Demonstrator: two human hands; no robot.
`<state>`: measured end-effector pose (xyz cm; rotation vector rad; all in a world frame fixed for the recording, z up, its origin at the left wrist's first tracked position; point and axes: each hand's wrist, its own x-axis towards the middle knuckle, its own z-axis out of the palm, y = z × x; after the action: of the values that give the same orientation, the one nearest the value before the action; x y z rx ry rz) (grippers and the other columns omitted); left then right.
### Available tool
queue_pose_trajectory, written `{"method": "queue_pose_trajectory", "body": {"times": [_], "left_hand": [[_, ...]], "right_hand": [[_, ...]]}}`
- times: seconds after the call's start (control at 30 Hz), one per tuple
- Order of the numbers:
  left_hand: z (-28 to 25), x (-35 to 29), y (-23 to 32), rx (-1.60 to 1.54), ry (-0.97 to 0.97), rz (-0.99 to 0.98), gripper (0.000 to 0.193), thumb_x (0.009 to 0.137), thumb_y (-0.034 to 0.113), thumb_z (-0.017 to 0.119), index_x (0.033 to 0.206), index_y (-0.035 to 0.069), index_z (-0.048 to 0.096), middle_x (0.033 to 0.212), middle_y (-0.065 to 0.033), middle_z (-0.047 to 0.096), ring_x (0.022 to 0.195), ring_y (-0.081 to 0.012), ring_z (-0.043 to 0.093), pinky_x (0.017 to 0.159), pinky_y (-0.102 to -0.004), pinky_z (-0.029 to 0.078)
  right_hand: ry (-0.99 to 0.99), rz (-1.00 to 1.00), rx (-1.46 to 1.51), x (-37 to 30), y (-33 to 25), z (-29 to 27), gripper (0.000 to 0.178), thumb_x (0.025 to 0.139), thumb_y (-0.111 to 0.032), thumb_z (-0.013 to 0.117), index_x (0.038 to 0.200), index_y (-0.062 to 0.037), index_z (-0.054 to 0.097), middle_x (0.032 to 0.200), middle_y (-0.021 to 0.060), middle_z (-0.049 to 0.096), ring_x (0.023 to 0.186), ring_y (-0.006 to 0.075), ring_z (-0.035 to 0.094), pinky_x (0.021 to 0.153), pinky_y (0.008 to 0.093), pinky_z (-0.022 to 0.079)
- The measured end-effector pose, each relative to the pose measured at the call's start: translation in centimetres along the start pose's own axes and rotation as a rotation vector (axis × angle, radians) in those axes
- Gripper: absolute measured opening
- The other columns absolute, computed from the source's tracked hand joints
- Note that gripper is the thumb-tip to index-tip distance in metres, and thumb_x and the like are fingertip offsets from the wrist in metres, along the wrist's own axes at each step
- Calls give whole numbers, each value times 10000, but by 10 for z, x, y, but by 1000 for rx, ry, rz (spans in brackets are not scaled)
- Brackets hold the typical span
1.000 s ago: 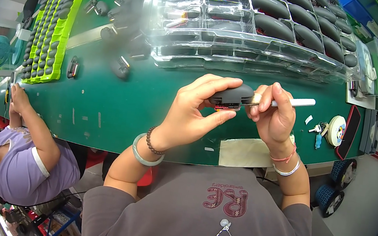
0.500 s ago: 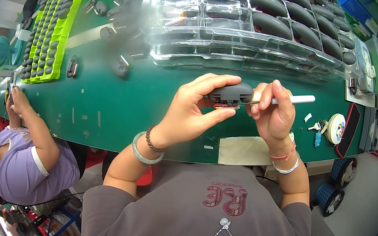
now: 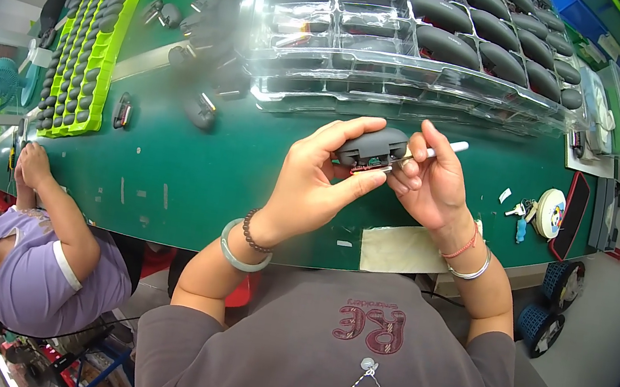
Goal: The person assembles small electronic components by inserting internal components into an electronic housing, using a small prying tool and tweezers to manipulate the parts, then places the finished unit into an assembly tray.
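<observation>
My left hand (image 3: 314, 166) holds a dark grey rounded plastic device (image 3: 373, 148) between thumb and fingers, above the green table. Its near side stands open, with reddish electronic parts showing inside. In my right hand (image 3: 436, 182) is a slim white-handled pen-like tool (image 3: 457, 147), pinched between thumb and fingers. The tool's thin tip reaches the right side of the device. Fingers partly cover that tip, so I cannot tell exactly what it touches.
Stacked clear trays (image 3: 440, 77) of dark rounded devices stand beyond my hands. Loose device parts (image 3: 202, 109) lie to the left, near a green rack (image 3: 107, 75). Keys (image 3: 518, 208) and a round case (image 3: 550, 212) sit at right. A co-worker (image 3: 52, 259) sits at left.
My right hand has shifted slightly left, closer to the device. The tool's white handle now points more upward and sticks out less to the right. My left hand keeps its hold.
</observation>
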<state>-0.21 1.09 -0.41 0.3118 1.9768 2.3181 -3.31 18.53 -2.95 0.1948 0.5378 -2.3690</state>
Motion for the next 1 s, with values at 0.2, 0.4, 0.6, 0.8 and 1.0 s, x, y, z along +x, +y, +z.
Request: {"method": "queue_pose_trajectory", "body": {"times": [0.2,0.4,0.6,0.8,1.0], "left_hand": [[-8,4,7,-12,45,-63,447,729,7,651,1142,-39,486,1014,-101,560,876,-119,554,727,-233,505],[-12,4,10,-45,64,-63,447,729,14,654,1141,-37,488,993,-96,572,871,-111,553,725,-224,495],[-30,-9,51,154,-140,-132,484,711,-2,660,1157,-24,473,1023,-92,565,919,-133,548,767,-261,463],[-129,17,98,419,304,57,443,695,101,700,1072,-33,511,978,-124,582,877,-158,582,750,-269,480],[-330,120,33,1136,498,-81,451,674,277,694,987,-26,580,936,-168,623,867,-240,608,757,-331,466]], "right_hand": [[64,-302,-272,-4,-3,13,438,936,-335,294,653,-51,469,592,79,487,500,146,422,520,287,350],[46,-290,-305,-3,-6,13,437,934,-331,294,642,-53,461,580,72,473,491,148,413,516,287,344],[84,-299,-289,-4,-7,13,427,931,-321,307,617,-64,438,576,62,449,458,140,379,494,282,335],[78,-308,-299,-10,-7,20,433,933,-309,300,615,-56,451,571,72,468,450,140,394,480,285,349],[103,-329,-368,-9,-11,22,433,928,-303,321,608,-45,458,568,81,467,449,147,401,463,279,343]]}}
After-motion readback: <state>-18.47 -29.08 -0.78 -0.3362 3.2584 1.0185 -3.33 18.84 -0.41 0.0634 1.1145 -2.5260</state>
